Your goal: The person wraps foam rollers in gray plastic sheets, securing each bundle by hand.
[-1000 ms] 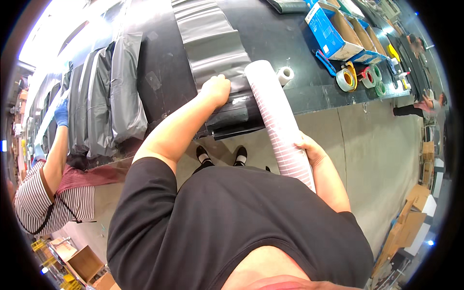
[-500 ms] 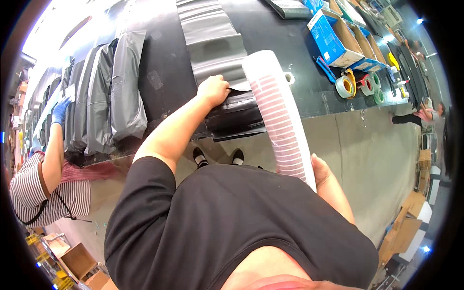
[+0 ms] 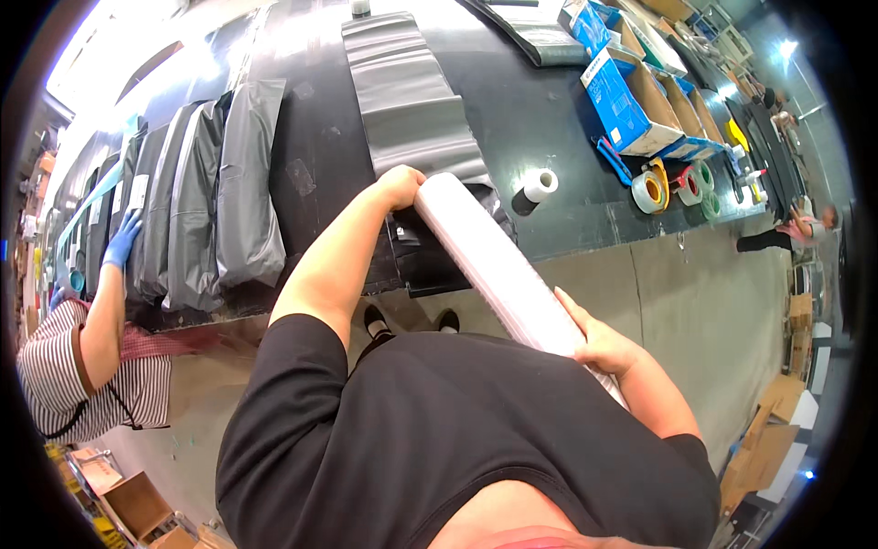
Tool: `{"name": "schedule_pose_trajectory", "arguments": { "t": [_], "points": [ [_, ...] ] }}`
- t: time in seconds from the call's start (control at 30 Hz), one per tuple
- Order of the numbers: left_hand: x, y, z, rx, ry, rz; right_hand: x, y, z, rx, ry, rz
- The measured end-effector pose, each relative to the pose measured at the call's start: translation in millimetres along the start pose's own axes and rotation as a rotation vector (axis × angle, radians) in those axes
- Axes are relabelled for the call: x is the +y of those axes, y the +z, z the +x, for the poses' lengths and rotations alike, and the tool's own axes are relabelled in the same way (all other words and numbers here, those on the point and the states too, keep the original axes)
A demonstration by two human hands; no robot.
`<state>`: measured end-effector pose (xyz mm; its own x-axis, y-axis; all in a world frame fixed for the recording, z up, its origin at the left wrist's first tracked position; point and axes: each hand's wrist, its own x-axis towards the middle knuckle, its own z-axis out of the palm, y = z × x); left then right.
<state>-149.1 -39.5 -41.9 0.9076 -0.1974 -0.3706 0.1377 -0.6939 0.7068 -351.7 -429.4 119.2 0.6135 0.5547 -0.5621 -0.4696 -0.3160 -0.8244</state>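
Note:
A long roll in white wrapping (image 3: 498,265) slants from my body toward the table. My right hand (image 3: 604,340) is closed round its near part, thumb stretched along the side. At the far end, my left hand (image 3: 400,188) is closed at the mouth of a long grey plastic bag (image 3: 407,101), its fingertips partly hidden by the roll. Away from me the bag lies flat across the black table. Its black inner side (image 3: 425,265) shows at the table's near edge, under the roll. Whether the roll's tip is inside the bag, I cannot tell.
To the left, several filled grey bags (image 3: 251,183) lie beside a co-worker's blue-gloved hand (image 3: 123,240). A small white roll (image 3: 540,185) stands right of my bag. Blue cartons (image 3: 622,105), a blue-handled tool (image 3: 613,160) and tape rolls (image 3: 649,190) occupy the right side.
The roll's far end has come down and left to the bag's mouth beside my left hand. My right hand has shifted along with it. The co-worker's gloved hand has moved nearer.

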Motion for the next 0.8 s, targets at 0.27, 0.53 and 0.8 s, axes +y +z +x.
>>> {"name": "schedule_pose_trajectory", "arguments": {
  "t": [0.27, 0.53, 0.8],
  "points": [
    [81, 3, -86, 0.645, 0.844, 0.564, -18, -1, 7, 0.038, 0.102, 0.038],
    [44, 51, -94, 0.412, -0.151, -0.166, 14, -21, 11, -0.029, 0.001, 0.387],
    [87, 24, -85, 0.383, 0.076, 0.09, -65, 22, 75, 0.409, 0.073, -0.923]
  ]
}}
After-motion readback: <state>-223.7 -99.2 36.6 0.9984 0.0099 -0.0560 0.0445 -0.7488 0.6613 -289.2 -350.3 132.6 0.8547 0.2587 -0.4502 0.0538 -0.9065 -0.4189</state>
